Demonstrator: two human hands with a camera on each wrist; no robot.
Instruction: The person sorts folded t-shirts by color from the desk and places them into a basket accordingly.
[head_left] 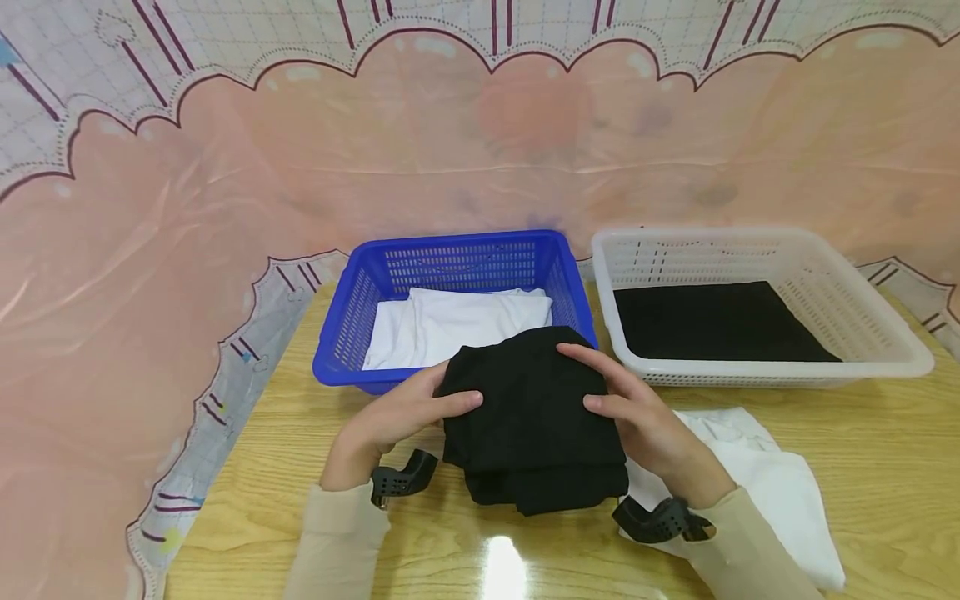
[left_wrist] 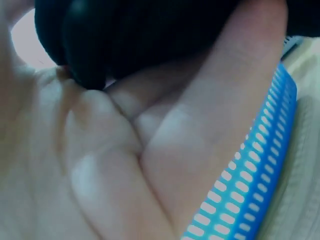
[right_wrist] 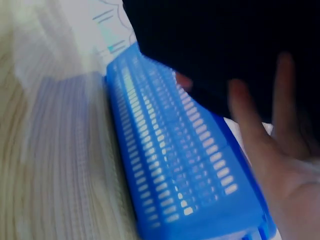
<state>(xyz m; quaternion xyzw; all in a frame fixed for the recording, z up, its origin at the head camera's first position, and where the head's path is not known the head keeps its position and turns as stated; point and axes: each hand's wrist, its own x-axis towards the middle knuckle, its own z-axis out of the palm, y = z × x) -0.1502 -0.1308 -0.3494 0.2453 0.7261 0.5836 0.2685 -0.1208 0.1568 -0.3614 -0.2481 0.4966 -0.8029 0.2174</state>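
A folded black cloth (head_left: 532, 408) is held up between both hands in the head view, just in front of the blue basket (head_left: 333, 350). My left hand (head_left: 397, 412) grips its left side, thumb on top and the other fingers mostly hidden. On the opposite side my right hand (head_left: 648, 421) holds the cloth, with thumb and a finger on its upper face. The left wrist view shows the palm close up, under the dark cloth (left_wrist: 145, 35). In the right wrist view the right hand's fingers (right_wrist: 245, 107) lie against the cloth (right_wrist: 210, 45).
Folded white cloths (head_left: 480, 321) lie inside the blue basket. To its right stands a white basket (head_left: 885, 333) with a flat black cloth (head_left: 712, 321) in it. A white cloth (head_left: 780, 492) lies on the wooden table (head_left: 255, 500), partly under the right forearm. A patterned curtain hangs behind.
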